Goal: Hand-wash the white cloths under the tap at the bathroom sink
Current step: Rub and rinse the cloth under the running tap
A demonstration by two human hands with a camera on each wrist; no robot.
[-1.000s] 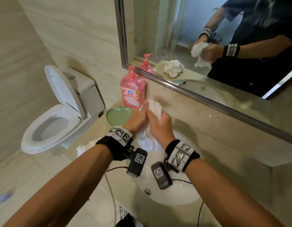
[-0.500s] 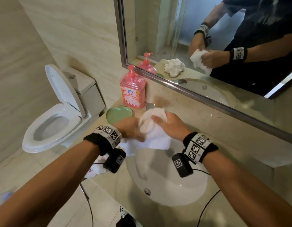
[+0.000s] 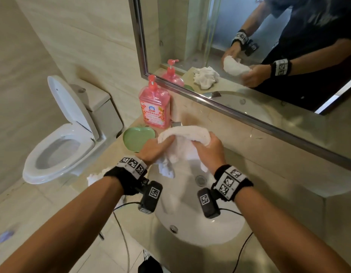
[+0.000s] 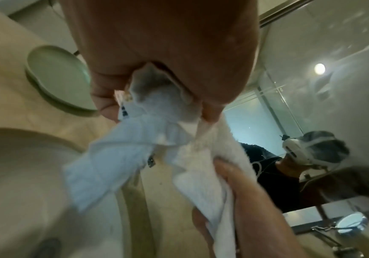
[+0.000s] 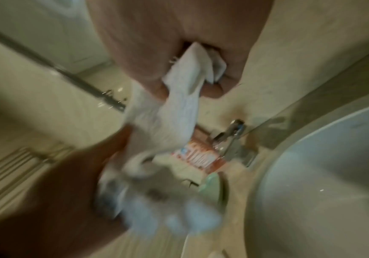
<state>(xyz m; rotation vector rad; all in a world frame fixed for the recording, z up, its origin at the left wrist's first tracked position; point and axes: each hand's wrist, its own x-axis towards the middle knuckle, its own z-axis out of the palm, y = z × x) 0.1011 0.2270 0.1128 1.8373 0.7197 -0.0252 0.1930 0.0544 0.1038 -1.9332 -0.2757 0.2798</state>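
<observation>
A white cloth point(image 3: 183, 135) is stretched between both hands above the back of the white sink point(image 3: 198, 225). My left hand point(image 3: 154, 149) grips its left end and my right hand point(image 3: 209, 149) grips its right end; loose folds hang down between them. The left wrist view shows the cloth point(image 4: 135, 148) bunched in the left fist point(image 4: 117, 97). In the blurred right wrist view the cloth point(image 5: 179, 108) runs out of the right fist point(image 5: 190, 83). The chrome tap point(image 3: 176, 124) is mostly hidden behind the cloth; I see no water running. A second white cloth point(image 3: 93, 177) lies on the counter's left edge.
A pink pump soap bottle point(image 3: 155, 107) and a green apple-shaped dish point(image 3: 137, 139) stand on the beige counter left of the tap. The mirror point(image 3: 249, 56) runs along the back wall. An open toilet point(image 3: 64, 142) is at the left. Cables hang from the wrist cameras.
The hands were pressed together on the bunched cloth a second ago. They have since drawn apart sideways, pulling the cloth out between them above the basin.
</observation>
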